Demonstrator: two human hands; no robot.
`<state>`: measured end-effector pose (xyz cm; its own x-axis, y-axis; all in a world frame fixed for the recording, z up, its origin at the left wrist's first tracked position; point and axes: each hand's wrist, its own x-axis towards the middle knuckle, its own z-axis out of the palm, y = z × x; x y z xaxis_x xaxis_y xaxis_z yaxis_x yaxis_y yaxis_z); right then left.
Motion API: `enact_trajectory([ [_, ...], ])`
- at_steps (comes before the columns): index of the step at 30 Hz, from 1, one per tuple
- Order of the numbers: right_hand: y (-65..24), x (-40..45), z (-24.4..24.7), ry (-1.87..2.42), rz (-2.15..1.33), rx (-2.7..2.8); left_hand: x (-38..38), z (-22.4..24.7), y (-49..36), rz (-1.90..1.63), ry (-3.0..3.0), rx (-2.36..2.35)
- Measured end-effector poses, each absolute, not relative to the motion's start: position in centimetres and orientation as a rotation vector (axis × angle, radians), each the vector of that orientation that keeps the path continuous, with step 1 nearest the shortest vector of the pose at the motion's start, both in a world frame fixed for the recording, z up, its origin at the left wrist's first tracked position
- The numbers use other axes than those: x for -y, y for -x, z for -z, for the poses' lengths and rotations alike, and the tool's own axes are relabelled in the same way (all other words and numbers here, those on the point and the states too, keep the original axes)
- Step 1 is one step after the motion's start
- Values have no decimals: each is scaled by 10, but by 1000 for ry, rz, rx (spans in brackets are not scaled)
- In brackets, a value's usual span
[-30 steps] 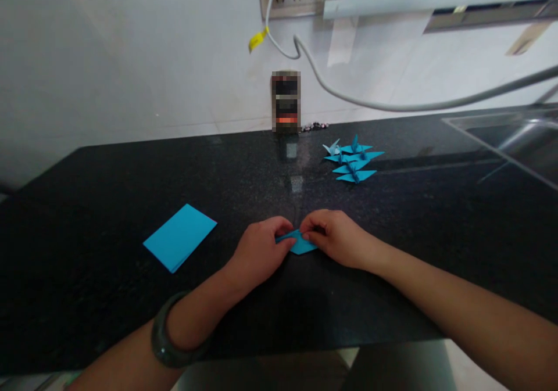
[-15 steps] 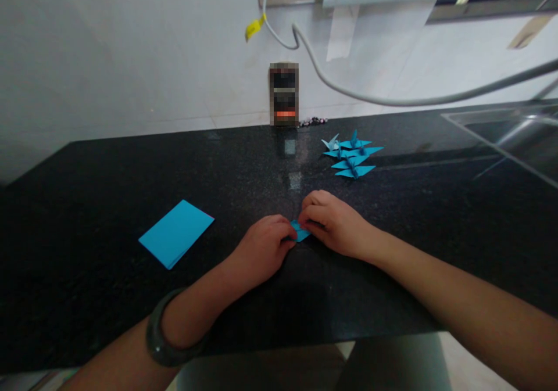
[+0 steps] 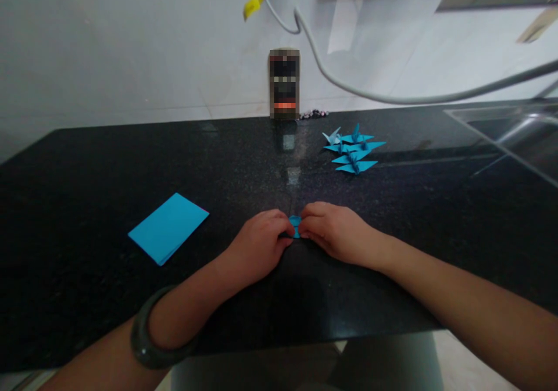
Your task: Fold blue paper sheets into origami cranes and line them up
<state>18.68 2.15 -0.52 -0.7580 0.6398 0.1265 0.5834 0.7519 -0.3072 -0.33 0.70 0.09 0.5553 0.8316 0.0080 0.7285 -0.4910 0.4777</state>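
A small piece of folded blue paper (image 3: 295,221) lies on the dark counter between my hands, its sides covered by my fingers. My left hand (image 3: 267,235) pinches its left edge. From the other side, my right hand (image 3: 333,228) is closed on the right edge with bent fingers. Off to the left rests a stack of blue paper sheets (image 3: 169,228). Beyond my right hand stand several folded paper cranes (image 3: 355,154), most of them blue and one paler.
The black stone counter (image 3: 244,164) meets a white wall behind. A pixelated phone-like object (image 3: 285,83) leans there, a beaded string (image 3: 314,114) beside it. A grey cable (image 3: 370,96) hangs across the wall. At the right is a metal sink (image 3: 501,125).
My right hand has lowered slightly and its fingers now press at the paper's right edge. My left hand keeps its hold. The view has tilted down a little.
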Motion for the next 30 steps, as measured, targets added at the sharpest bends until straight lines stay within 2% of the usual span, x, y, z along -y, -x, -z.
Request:
enact_trajectory([
  [5,-180,-12,5,1202,-270,2726,-7,-1,1,-328,-2336,-1321],
  [13,-175,-8,6,1332,-365,2607,-5,6,-2,-382,-2399,-1326],
  [23,-176,-10,1,1330,-593,2499,-5,6,-3,-339,-2395,-1413],
  [30,-175,-11,2,1348,-558,2519,-3,7,-1,-441,-2300,-1364],
])
